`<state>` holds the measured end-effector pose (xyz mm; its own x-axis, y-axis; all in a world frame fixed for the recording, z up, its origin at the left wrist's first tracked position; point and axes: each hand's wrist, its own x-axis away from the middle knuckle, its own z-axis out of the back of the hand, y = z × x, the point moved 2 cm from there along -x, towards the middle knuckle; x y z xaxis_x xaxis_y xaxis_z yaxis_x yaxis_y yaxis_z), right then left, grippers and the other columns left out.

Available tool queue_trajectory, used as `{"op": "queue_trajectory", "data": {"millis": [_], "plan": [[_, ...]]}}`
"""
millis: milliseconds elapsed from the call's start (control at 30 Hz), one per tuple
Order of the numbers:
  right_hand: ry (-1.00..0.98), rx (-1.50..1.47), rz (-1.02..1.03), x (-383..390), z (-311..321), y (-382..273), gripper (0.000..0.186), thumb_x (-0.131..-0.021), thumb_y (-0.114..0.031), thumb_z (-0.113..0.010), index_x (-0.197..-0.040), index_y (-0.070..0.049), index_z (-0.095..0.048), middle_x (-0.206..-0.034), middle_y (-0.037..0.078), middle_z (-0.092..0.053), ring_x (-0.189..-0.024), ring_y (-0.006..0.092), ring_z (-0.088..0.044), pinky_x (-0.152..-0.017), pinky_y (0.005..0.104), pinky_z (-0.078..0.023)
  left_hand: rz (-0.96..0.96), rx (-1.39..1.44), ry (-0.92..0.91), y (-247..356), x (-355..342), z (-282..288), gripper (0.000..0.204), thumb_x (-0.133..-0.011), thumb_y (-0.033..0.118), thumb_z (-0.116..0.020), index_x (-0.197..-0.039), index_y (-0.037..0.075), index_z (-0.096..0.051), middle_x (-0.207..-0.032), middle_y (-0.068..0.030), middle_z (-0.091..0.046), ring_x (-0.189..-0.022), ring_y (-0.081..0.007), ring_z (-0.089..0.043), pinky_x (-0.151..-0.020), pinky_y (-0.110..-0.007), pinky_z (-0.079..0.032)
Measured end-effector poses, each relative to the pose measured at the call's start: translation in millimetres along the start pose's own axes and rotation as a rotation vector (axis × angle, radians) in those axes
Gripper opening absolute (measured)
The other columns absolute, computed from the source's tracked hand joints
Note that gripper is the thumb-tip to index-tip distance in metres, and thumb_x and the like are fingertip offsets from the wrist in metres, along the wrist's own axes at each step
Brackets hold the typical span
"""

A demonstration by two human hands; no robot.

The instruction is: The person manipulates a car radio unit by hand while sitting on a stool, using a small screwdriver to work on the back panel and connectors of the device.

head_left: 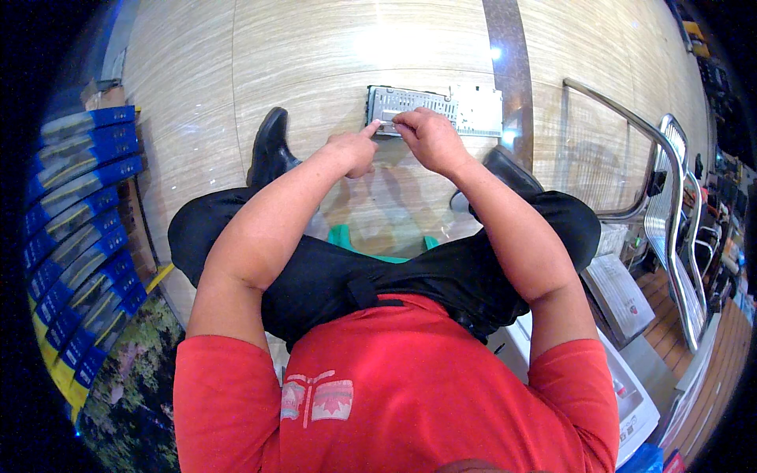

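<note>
On the floor in front of me lies a flat silver metal case (410, 100) with rows of holes in its top and a plainer pale section at its right end. My left hand (353, 151) reaches the case's near left corner with the index finger stretched out and the other fingers loosely bent. Right beside that fingertip, my right hand (433, 142) pinches over the same corner, thumb and index finger together. A small pale sliver shows between the two hands; what it is, I cannot make out.
A green low stool (341, 236) is under me, between my black-trousered legs. One black boot (270, 146) stands left of the case. To the right is a metal-framed chair (631, 118). Stacked blue and yellow packages (87, 205) line the left side.
</note>
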<state>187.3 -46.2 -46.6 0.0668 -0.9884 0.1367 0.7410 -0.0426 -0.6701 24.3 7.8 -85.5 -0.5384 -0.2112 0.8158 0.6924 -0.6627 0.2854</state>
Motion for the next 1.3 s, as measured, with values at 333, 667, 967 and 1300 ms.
{"op": "queue_trajectory", "data": {"millis": [333,667,967,1300], "plan": [[0.000,-0.012,0.013,1.1,-3.8,3.0,0.017,-0.091,-0.017,-0.064,-0.101,-0.005,-0.072,-0.093,0.017,-0.068,-0.087,0.0381,-0.065,-0.079,0.0445,-0.052,-0.006,-0.009,-0.003,-0.9,-1.2,-0.5,0.050,-0.094,0.032,-0.064,-0.138,0.011,-0.055,-0.167,-0.0064,-0.005,-0.122,-0.0344,-0.059,-0.099,-0.047,-0.050],[-0.011,0.012,0.002,0.4,-1.8,-0.6,0.017,-0.091,-0.017,-0.064,-0.102,-0.007,-0.072,-0.092,0.017,-0.067,-0.088,0.0376,-0.065,-0.078,0.0445,-0.052,0.022,0.005,0.002,-1.7,-3.7,-3.5,0.044,-0.093,0.027,-0.065,-0.135,0.015,-0.059,-0.168,-0.0037,-0.006,-0.125,-0.0300,-0.057,-0.098,-0.048,-0.050],[0.012,0.002,0.037,0.9,-3.1,-1.3,0.019,-0.091,-0.019,-0.065,-0.103,-0.005,-0.071,-0.094,0.018,-0.069,-0.088,0.0380,-0.066,-0.078,0.0443,-0.053,0.018,0.012,0.001,-0.3,-2.9,-1.9,0.046,-0.093,0.027,-0.066,-0.136,0.016,-0.058,-0.168,-0.0043,-0.007,-0.126,-0.0305,-0.057,-0.098,-0.049,-0.049],[-0.031,-0.013,-0.046,-1.4,0.4,-1.2,0.021,-0.090,-0.021,-0.067,-0.104,-0.006,-0.071,-0.090,0.020,-0.069,-0.083,0.0379,-0.067,-0.075,0.0436,-0.053,-0.001,-0.038,0.001,-1.8,-3.4,-2.9,0.053,-0.094,0.033,-0.063,-0.142,0.015,-0.053,-0.167,-0.0072,-0.005,-0.122,-0.0353,-0.059,-0.101,-0.047,-0.049]]}}
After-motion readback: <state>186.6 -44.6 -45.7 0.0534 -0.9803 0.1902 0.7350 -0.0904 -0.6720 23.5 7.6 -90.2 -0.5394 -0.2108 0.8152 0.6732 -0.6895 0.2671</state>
